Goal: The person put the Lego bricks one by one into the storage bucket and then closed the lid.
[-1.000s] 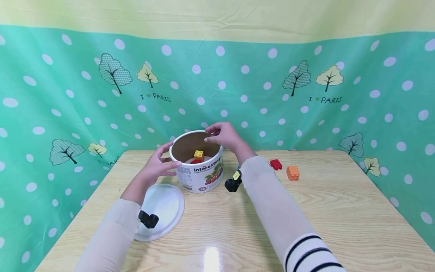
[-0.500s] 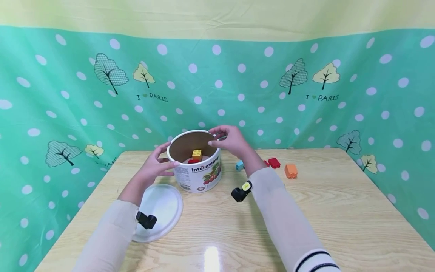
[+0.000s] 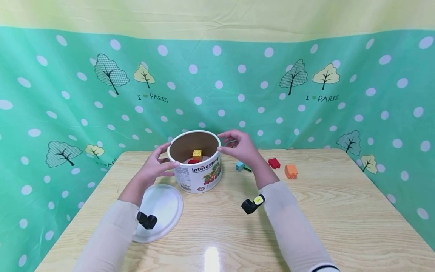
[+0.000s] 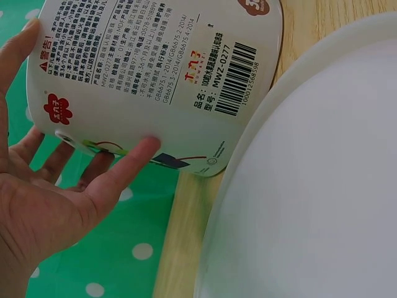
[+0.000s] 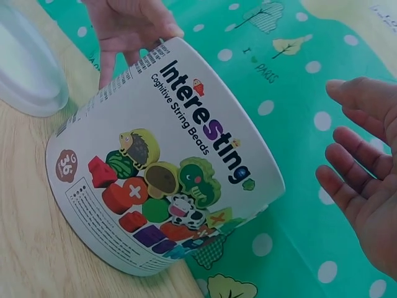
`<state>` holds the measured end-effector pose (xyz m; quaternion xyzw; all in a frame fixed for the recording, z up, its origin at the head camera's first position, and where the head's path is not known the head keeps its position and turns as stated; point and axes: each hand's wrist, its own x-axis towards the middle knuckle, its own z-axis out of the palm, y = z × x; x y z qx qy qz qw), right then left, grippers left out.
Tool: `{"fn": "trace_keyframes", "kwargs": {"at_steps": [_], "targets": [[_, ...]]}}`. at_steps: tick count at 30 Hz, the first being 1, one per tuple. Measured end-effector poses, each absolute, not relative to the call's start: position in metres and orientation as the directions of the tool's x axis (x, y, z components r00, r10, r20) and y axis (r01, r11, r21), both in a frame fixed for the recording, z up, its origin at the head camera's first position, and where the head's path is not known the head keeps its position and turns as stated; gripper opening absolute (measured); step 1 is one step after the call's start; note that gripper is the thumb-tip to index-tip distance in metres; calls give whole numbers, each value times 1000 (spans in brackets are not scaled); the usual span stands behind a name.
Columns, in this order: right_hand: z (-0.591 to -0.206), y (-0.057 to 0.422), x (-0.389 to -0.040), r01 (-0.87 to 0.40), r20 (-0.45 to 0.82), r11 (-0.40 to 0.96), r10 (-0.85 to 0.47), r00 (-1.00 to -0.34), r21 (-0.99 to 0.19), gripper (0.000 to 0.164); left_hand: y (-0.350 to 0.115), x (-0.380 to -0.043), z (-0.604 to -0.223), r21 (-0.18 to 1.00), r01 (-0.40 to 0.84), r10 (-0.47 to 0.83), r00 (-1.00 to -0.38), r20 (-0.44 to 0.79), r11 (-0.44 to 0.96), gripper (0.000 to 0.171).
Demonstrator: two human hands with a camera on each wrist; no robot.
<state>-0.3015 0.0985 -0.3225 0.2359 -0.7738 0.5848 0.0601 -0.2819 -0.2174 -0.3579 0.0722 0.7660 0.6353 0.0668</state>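
A white round bucket (image 3: 185, 176) printed with "Interesting" stands on the table with its mouth uncovered. Inside it lie a yellow-topped orange brick (image 3: 197, 155) and a red brick (image 3: 193, 161). My left hand (image 3: 153, 169) rests against the bucket's left side, thumb at the rim and fingers spread along the wall; the left wrist view shows these fingers (image 4: 133, 164) straight. To the right of the rim is my right hand (image 3: 242, 148), its fingers loosely bent and holding nothing. In the right wrist view a gap separates this hand (image 5: 372, 167) from the bucket.
A white lid (image 3: 163, 207) lies flat at the front left of the bucket. Behind my right forearm are a light blue brick (image 3: 239, 166), a green piece (image 3: 247, 169), a red brick (image 3: 274, 163) and an orange brick (image 3: 291, 171). A patterned curtain (image 3: 217, 94) hangs behind the table.
My right hand has moved from over the bucket's mouth outward to the right of its rim. The bricks in the bucket show the same, and my left hand has stayed at the bucket.
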Motion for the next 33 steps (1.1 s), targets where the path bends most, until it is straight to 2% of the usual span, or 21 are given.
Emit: {"fn": "trace_keyframes", "kwargs": {"at_steps": [7,20,33], "targets": [[-326,114,-287,-439,375,182,-302,-876,-880,36,-224,-293,-374,978,47,183,-983,9,206,96],[-335,144,-271,-504,430,191,-327,-842,-842,40,-223,-292,-374,979,53,185,-983,16,199,97],[-343,178,-257,-464,386,251,-305,-871,-849,43,-223,-291,-373,979,53,180,-984,17,197,98]]}}
